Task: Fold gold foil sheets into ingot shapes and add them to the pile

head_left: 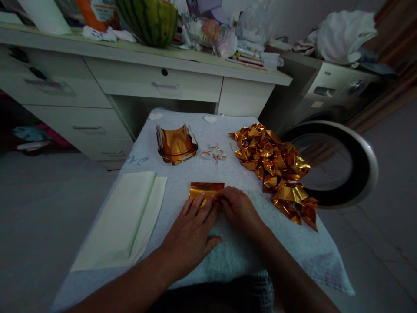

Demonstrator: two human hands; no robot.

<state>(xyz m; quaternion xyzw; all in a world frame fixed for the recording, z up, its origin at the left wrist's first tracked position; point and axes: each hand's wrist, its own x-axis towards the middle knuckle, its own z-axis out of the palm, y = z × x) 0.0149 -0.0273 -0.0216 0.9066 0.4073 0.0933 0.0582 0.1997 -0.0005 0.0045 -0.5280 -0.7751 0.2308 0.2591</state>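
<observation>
A small rectangular sheet of gold foil paper (206, 187) lies on the cloth-covered table right in front of me. My left hand (192, 234) rests flat on its near part, fingers stretched out. At the sheet's right edge, my right hand (239, 211) has thumb and fingertips pinched together on the foil paper; the near right corner is hidden under my fingers. Beyond the sheet sits a curved stack of gold foil sheets (176, 143). To the right spreads a heap of folded gold foil pieces (270, 156). Thin curled scraps (215, 154) lie between stack and heap.
Folded pale paper (117, 221) lies along the table's left side. A white desk with drawers (166, 78) stands behind, carrying a watermelon (146, 21) and clutter. To the right, a washing machine (322, 87) has its round door (366, 163) swung out beside the table.
</observation>
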